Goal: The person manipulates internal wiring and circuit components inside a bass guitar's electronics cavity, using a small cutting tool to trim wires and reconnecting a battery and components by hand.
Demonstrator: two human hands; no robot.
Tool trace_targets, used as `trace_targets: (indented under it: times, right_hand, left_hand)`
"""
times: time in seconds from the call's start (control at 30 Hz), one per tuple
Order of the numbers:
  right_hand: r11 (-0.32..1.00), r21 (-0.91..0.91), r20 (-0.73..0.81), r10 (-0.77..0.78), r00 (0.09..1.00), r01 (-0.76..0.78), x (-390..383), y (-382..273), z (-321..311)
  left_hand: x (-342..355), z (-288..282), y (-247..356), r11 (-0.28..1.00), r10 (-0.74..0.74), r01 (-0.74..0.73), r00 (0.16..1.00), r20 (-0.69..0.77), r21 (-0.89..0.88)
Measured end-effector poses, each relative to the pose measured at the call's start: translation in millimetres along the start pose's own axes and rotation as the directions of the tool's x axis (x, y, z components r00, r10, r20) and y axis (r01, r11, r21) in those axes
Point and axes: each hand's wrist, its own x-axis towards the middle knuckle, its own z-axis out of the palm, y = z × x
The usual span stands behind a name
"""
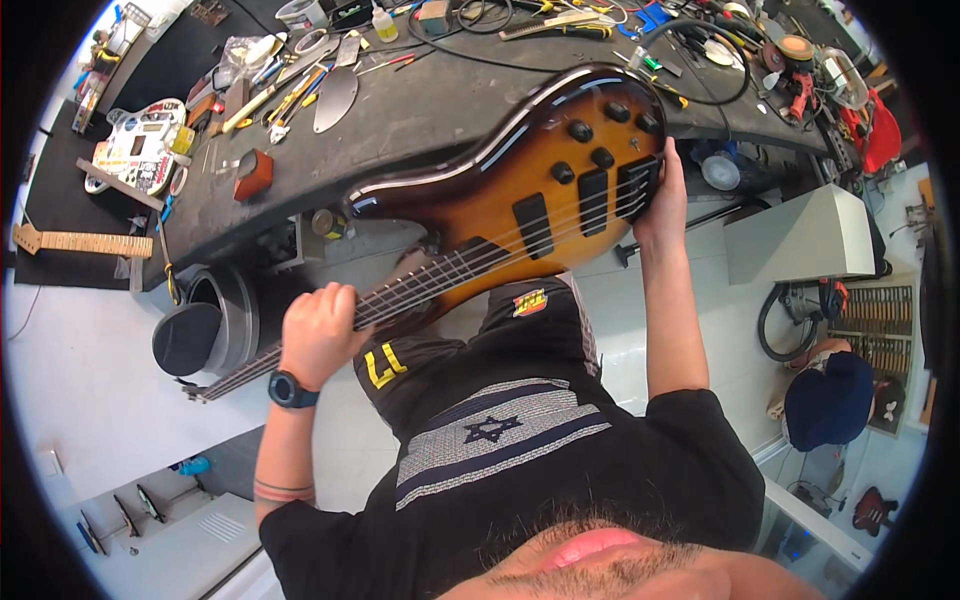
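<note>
Nearest me, the left hand (pixel 325 320) is closed around the neck of a sunburst bass guitar (pixel 478 215), fingers curled over the strings, a dark watch (pixel 292 389) on that wrist. The right hand (pixel 664 208) bears against the body's bridge end; its fingers are largely hidden behind the edge, so I cannot tell how far it is open. The instrument lies slantwise across the wearer's front, strings and knobs facing up, body partly overlapping the surface (pixel 430 115) from this angle. Two-ended hold presumably shares the weight of a long, body-heavy object. Beyond the headstock end, a grey bin (pixel 240 315) stands below the surface's edge. On the surface: a red-orange block (pixel 254 175) near the front edge, perhaps kept within reach; farther, a metal plate (pixel 336 100) beside loose hand tools; to the left, a sticker-covered guitar body (pixel 140 150) and a detached maple neck (pixel 100 243).
</note>
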Motion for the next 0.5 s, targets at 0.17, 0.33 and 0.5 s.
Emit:
trace_targets:
  times: [0.17, 0.33, 0.5]
  right_hand:
    - [1.000, -0.010, 0.027, -0.024, 0.999, 0.024, 1.2, 13.0, -33.4]
    - [0.990, -0.128, 0.096, -0.056, 0.994, 0.068, -6.2, 15.5, -42.5]
    - [0.979, -0.150, 0.128, -0.118, 0.985, 0.137, -10.1, 28.8, -48.4]
  left_hand:
    - [-34.8, 64.8, 34.2, 0.993, -0.058, 0.054, 0.998, -0.025, -0.109]
    - [-60.7, 125.7, 62.2, 0.988, -0.089, 0.080, 0.994, -0.062, -0.133]
    - [-77.0, 141.1, 75.3, 0.976, -0.157, 0.144, 0.985, -0.069, -0.165]
